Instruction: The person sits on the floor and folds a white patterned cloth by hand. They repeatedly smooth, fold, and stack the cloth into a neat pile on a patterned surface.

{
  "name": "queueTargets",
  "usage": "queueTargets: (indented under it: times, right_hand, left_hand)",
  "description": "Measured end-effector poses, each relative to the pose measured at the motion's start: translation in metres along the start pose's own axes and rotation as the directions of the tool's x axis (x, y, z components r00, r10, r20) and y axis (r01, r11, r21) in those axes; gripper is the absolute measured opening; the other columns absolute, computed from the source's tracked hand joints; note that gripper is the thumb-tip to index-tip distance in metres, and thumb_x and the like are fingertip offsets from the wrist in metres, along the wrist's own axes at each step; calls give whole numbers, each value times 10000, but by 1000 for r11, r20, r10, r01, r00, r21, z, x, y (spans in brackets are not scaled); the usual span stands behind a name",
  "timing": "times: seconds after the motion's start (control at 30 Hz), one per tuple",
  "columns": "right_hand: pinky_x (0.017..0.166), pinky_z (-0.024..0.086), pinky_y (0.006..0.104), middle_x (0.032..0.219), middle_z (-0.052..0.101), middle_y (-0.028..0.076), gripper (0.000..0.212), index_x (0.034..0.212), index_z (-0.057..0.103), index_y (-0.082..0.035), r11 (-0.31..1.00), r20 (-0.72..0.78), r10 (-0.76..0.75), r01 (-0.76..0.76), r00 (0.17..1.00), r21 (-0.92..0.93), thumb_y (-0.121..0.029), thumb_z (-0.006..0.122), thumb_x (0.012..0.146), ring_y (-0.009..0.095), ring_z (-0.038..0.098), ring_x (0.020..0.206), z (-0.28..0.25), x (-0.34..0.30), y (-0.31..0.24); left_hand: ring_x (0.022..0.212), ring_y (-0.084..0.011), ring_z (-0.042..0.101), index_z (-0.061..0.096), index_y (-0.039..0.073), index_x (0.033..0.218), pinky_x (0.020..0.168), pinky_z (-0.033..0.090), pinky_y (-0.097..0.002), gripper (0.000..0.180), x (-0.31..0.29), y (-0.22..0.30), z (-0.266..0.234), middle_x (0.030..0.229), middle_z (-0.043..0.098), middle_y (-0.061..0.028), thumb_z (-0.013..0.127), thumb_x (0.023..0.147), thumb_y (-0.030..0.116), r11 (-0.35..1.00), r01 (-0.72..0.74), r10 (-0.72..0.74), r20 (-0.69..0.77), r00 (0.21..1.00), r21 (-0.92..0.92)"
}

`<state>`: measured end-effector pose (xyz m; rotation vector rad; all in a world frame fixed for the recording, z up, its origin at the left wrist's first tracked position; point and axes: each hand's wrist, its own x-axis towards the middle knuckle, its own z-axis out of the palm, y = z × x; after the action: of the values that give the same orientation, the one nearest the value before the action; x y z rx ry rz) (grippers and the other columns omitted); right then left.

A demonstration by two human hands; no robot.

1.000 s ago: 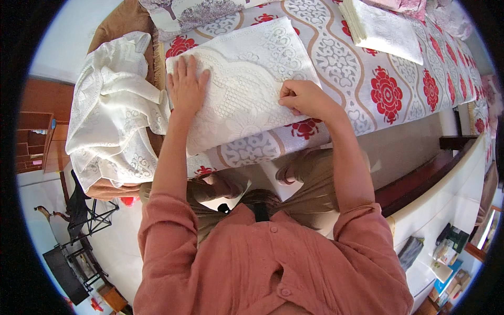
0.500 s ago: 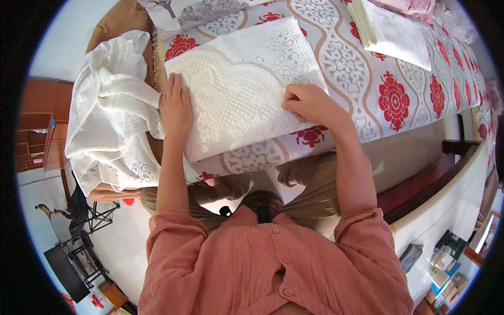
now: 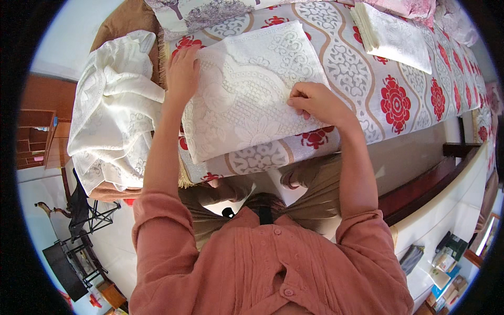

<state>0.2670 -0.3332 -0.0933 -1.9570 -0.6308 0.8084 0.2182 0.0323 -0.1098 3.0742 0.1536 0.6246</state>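
A folded white lace cloth lies on the bed's red-flowered cover, its near edge close to the bed's edge. My left hand lies flat on the cloth's left edge, fingers together, palm down. On the cloth's right edge my right hand has its fingers curled and pinches the lace. Both forearms reach up from my pink shirt at the bottom of the picture.
A heap of crumpled white lace fabric lies left of the bed on a brown seat. Another folded white cloth sits further up the bed. A dark wooden bed rail runs at the right; a black stand is on the floor.
My left hand has slid up along the cloth's left edge. My right hand has stayed at the right edge. The view has tilted, so the cloth sits lower in the picture.
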Motion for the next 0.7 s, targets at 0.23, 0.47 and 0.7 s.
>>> queueTargets:
  times: [0.23, 0.47, 0.7]
  right_hand:
    - [574, 452, 286, 694, 611, 45, 166, 880, 638, -14, 1000, -20, -8, 8, 1000, -3, -175, 644, 920, 113, 562, 611, 7, 5, -3]
    - [568, 445, 309, 659, 601, 51, 154, 865, 636, -14, 991, -90, -104, 95, 990, -98, -162, 647, 904, 128, 552, 592, 10, 6, 4]
    - [591, 452, 331, 665, 604, 65, 149, 872, 633, -3, 996, -75, -61, 57, 995, -65, -149, 649, 893, 143, 558, 607, 11, 3, -3]
  left_hand:
    - [1132, -377, 590, 641, 96, 1212, 957, 478, -476, 375, 31, -14, 6, 1206, 615, -144, 577, 845, 55, 989, 132, -137, -83, 987, -69]
    - [1255, -382, 522, 586, 122, 1328, 1072, 398, -498, 401, -44, 20, 38, 1349, 552, -180, 554, 937, 202, 973, 232, -230, -134, 964, -3]
    - [1454, -369, 351, 480, 183, 1476, 1166, 244, -599, 531, -22, 35, 30, 1564, 407, -147, 474, 1010, 437, 976, 176, -175, -21, 984, 131]
